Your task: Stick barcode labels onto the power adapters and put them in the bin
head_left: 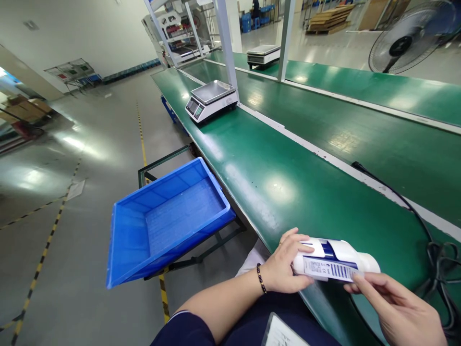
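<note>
A white-and-blue device (345, 250) with a rounded body lies sideways just over the near edge of the green belt. Its printed label (329, 269), with a square code and a CE mark, faces up toward me. My left hand (288, 264), a dark beaded bracelet on its wrist, grips the device's left end, thumb below and fingers over the top. At the other end of the label, my right hand (392, 298) is closed with thumb and finger pressed against the device's lower edge. Whether those fingertips pinch the label or the body is hidden.
A blue plastic bin (169, 221) sits tilted on a dark metal frame left of the belt (273, 178). One weighing scale (212, 98) stands farther along, another (263, 54) behind it. Black cable (442, 269) lies coiled at right. A fan (401, 45) stands behind the line.
</note>
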Motion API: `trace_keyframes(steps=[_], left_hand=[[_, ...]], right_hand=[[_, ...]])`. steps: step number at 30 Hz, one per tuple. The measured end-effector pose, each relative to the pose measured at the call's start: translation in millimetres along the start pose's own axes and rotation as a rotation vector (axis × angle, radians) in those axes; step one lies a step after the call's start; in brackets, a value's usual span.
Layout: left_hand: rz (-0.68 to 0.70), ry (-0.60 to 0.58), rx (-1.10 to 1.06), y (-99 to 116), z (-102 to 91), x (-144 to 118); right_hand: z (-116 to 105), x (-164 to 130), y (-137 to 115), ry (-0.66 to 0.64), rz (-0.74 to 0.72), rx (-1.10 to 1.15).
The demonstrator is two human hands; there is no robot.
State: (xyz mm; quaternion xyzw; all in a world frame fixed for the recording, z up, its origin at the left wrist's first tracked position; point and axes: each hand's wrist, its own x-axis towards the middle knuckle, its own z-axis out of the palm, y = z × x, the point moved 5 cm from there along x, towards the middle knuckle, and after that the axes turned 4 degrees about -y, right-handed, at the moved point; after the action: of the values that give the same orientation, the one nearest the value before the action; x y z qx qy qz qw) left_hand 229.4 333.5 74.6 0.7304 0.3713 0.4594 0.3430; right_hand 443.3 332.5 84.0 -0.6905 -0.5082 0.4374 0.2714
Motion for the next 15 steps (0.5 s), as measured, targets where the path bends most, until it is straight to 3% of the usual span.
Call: trace_keyframes(steps=[15], left_hand=[[0.021, 0.007, 0.003, 1.6, -0.3, 0.3]], right_hand=[[-1.0, 0.3, 8.3, -0.001, 0.004, 0.037]])
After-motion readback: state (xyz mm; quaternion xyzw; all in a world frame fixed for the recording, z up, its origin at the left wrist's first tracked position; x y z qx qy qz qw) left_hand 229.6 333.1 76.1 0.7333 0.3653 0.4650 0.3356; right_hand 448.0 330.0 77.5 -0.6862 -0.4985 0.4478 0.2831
